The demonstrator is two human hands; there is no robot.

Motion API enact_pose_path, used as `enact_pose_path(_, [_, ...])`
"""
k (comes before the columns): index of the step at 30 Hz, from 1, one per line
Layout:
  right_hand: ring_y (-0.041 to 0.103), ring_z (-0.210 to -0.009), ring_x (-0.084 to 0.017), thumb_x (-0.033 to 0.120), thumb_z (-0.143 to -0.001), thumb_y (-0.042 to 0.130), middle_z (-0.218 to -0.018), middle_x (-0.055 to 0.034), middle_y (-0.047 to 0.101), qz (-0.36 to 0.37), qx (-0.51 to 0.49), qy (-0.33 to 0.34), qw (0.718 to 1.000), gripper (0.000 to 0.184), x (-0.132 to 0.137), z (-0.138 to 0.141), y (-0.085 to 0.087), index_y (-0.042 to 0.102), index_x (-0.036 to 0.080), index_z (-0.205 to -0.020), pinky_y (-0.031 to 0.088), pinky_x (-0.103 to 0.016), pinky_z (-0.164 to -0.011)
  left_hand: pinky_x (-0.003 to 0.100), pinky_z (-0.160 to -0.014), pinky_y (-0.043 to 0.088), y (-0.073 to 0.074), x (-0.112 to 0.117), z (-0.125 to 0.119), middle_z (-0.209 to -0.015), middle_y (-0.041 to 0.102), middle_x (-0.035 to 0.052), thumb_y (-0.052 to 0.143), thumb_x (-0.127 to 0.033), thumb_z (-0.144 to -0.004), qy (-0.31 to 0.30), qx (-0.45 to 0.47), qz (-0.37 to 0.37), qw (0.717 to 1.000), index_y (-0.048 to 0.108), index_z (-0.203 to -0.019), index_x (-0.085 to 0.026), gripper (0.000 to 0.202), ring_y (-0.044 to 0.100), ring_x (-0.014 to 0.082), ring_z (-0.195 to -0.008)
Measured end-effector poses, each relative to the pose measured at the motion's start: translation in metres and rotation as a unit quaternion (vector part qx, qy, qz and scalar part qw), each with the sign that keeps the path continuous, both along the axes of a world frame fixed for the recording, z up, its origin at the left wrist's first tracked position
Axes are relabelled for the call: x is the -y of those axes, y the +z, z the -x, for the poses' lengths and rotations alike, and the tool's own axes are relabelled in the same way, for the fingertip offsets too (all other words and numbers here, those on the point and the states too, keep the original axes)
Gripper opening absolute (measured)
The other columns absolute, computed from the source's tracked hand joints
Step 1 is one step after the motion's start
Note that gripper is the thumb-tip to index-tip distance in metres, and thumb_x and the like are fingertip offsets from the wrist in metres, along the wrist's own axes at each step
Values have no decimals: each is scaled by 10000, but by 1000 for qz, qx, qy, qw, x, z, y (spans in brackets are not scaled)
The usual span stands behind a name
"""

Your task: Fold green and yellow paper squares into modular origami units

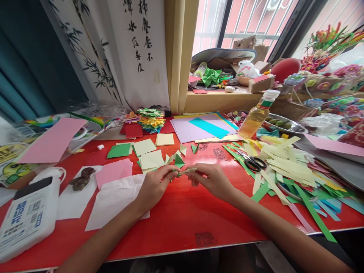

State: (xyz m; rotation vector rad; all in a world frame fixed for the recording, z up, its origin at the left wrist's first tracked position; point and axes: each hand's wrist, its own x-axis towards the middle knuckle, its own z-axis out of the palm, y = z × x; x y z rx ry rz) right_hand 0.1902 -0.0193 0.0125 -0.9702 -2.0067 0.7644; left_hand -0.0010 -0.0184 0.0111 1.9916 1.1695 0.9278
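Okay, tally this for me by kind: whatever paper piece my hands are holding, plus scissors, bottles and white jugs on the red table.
Folded paper, pinched by left hand and right hand: 1
Scissors: 1
Bottle: 1
White jug: 1
Total: 4

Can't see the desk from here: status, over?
Status: left hand and right hand pinch folded paper piece over red table. Nearby scissors untouched. Nothing blocking.

scissors [255, 163], oil bottle [257, 115], paper strips [287, 167]
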Motion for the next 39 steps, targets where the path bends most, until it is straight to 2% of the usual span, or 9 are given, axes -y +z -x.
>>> enact_pose_path(3, [561, -530, -72, 236, -855, 442, -636, -1, 598, 19, -17, -5, 1000, 195, 1, 1, -1, 623, 165, -861, 466, -187, -521, 204, -607, 405, -2, 1, -1, -737, 622, -26, 439, -338, -844, -1, -24, -10, 1000, 575, -972, -252, 206, 560, 107, -642])
enact_pose_path(9, [552, -517, -77, 238, -842, 458, -617, -5, 591, -8, -6, -23, 1000, 177, 1, 0, 4, 617, 161, -837, 445, -195, -507, 206, -609, 412, -1, 2, -2, -745, 617, -22, 431, -309, -845, -6, -20, -9, 1000, 555, -1009, -259, 211, 557, 114, -647])
enact_pose_path(11, [551, -517, -77, 265, -844, 459, -609, -5, 583, 24, -14, -20, 999, 192, 0, -1, 5, 609, 152, -804, 444, -196, -507, 206, -604, 403, 0, 1, -2, -752, 609, -21, 425, -304, -849, -7, -16, -7, 1000, 555, -1004, -255, 208, 544, 109, -644])
enact_pose_path(15, [552, -535, -73, 341, -853, 437, -678, -19, 581, 144, -62, 24, 987, 257, -2, -1, 5, 576, 142, -770, 464, -205, -527, 212, -607, 398, 1, 1, -2, -775, 602, -16, 428, -313, -846, -13, -1, 3, 1000, 563, -960, -237, 192, 529, 107, -642])
enact_pose_path(18, [550, -556, -74, 369, -834, 468, -720, -22, 572, 181, -89, 49, 978, 251, -3, 0, 4, 564, 142, -787, 473, -213, -544, 213, -658, 411, 2, 0, -2, -840, 612, -9, 453, -326, -834, -26, 12, 6, 1000, 563, -942, -225, 184, 554, 118, -725])
enact_pose_path(21, [548, -561, -77, 367, -803, 523, -739, -22, 564, 175, -96, 49, 979, 230, -1, 3, 3, 564, 142, -789, 473, -220, -545, 214, -684, 410, 3, 0, -3, -856, 619, -9, 458, -326, -833, -41, 14, 12, 999, 564, -926, -219, 177, 559, 125, -778])
enact_pose_path(25, [552, -555, -82, 341, -832, 482, -716, -22, 567, 160, -90, 43, 982, 211, 0, 3, 3, 555, 144, -824, 476, -225, -544, 226, -686, 400, 4, 0, -4, -854, 617, 1, 454, -327, -834, -49, 23, 38, 998, 565, -919, -208, 183, 551, 131, -772])
enact_pose_path(35, [551, -551, -80, 300, -849, 453, -684, -15, 574, 122, -51, 39, 990, 207, -1, -1, 4, 594, 152, -880, 480, -213, -537, 231, -638, 378, 3, -1, -4, -769, 568, -1, 435, -298, -842, -54, 54, 76, 994, 548, -945, -208, 178, 499, 123, -698])
enact_pose_path(39, [547, -524, -73, 257, -849, 447, -680, -11, 597, 74, -5, 19, 997, 188, 0, -1, 5, 601, 156, -884, 465, -203, -519, 221, -608, 368, 2, -1, -5, -703, 533, -19, 436, -294, -845, -52, 57, 84, 993, 521, -925, -212, 143, 473, 107, -648])
